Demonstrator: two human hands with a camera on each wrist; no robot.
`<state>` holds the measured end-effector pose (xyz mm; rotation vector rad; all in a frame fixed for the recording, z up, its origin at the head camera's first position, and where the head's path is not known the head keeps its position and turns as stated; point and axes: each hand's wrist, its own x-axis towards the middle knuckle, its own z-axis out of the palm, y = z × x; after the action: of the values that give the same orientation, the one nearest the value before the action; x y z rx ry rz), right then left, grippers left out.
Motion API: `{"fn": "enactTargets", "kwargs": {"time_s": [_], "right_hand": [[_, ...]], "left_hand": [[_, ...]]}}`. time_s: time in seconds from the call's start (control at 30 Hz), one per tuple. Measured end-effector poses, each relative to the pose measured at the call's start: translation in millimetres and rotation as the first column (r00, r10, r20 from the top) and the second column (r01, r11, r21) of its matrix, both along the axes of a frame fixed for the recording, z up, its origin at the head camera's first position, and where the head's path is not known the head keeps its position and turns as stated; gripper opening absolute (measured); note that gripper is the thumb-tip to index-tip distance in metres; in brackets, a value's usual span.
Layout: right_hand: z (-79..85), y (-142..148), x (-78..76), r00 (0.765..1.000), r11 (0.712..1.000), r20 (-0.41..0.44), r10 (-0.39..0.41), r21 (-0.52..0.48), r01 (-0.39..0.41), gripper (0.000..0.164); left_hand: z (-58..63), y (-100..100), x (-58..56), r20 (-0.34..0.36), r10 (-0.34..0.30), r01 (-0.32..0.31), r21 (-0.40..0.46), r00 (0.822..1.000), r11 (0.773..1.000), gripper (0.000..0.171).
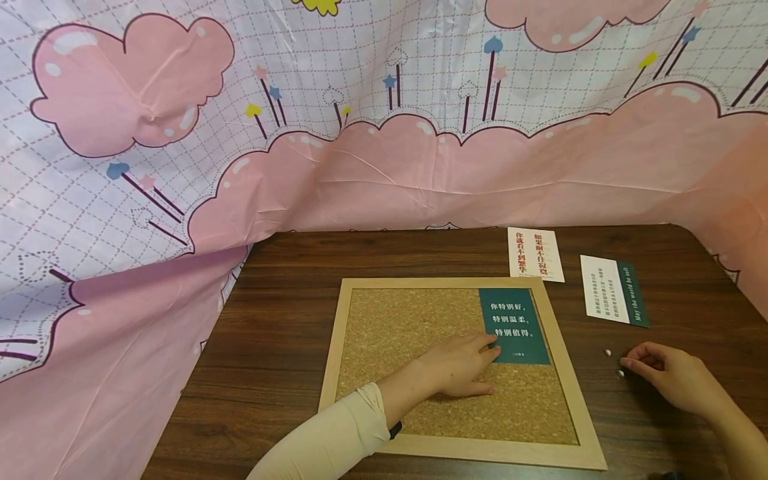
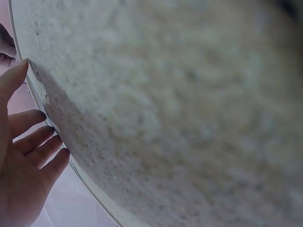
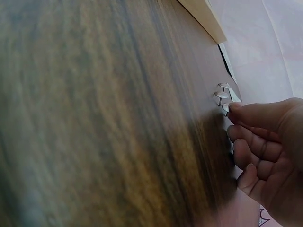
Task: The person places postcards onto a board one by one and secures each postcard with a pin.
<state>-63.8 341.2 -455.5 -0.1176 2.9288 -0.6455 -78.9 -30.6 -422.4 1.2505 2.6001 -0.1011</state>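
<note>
The left hand (image 1: 459,367), fingers spread, rests on one seemingly unpinned card (image 1: 517,313) on the board (image 1: 402,327); right of it, the right hand (image 1: 678,377) pinches a pin (image 3: 225,108). Two cards (image 1: 606,290) lie off-board.

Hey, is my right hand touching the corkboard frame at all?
Apart: the head view shows brown tabletop plainly visible between the right hand and the corkboard frame.

Brown wooden table with dark stripes (image 1: 270,347). Right behind the table, a big pink and white cloth (image 1: 408,173), full of folds and wrinkles. Left and right of the table, more of the same cloth. High above the table, on that cloth, puffy pink clouds (image 1: 135,87), blue stars (image 1: 390,81), hearts (image 1: 493,45) on sticks and dashed lines.
</note>
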Motion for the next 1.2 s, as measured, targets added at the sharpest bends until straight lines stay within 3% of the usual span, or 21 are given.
{"fn": "enactTargets", "kwargs": {"time_s": [0.87, 1.0, 1.2], "right_hand": [[3.2, 0, -5.7, 0.998, 0.998, 0.034, 0.062, 0.012, -0.062, 0.011], [6.4, 1, -7.9, 0.997, 0.997, 0.015, 0.078, 0.009, -0.078, 0.010], [14.5, -1, -13.8, 0.993, 0.997, -0.085, 0.080, -0.003, -0.081, 0.012]], "left_hand": [[0.9, 1, 0.1, 0.003, 0.003, -0.003, -0.011, 1.000, 1.000, 0.070], [1.8, 1, 0.4, 0.002, 0.004, -0.004, -0.012, 1.000, 1.000, 0.070], [1.7, 0, 0.2, -0.003, 0.001, -0.001, -0.012, 1.000, 1.000, 0.070]]}}
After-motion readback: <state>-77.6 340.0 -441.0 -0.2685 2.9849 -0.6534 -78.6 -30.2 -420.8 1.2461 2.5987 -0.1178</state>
